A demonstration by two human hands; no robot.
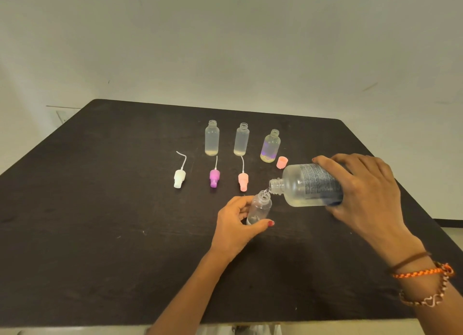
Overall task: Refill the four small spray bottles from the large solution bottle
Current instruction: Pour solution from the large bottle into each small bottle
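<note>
A: How many small bottles?
B: Four. Three stand uncapped in a row at the back of the dark table (100, 184): frosted bottle (212, 138), second frosted bottle (241, 140), clear bottle (270, 146). The left hand (235, 222) grasps the fourth bottle (260, 205).
A: And the large one?
B: The right hand (360, 192) grips the large solution bottle (310, 185), tipped, its mouth at the fourth bottle's neck.
A: Loose tops?
B: Three spray heads lie in front: white (179, 177), purple (214, 176), pink (243, 179). One pink cap (282, 162) sits beside the clear bottle.

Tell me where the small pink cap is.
The pink cap sits on the table right of centre, beside the purple-tinted bottle, just behind the tilted large bottle.
</note>
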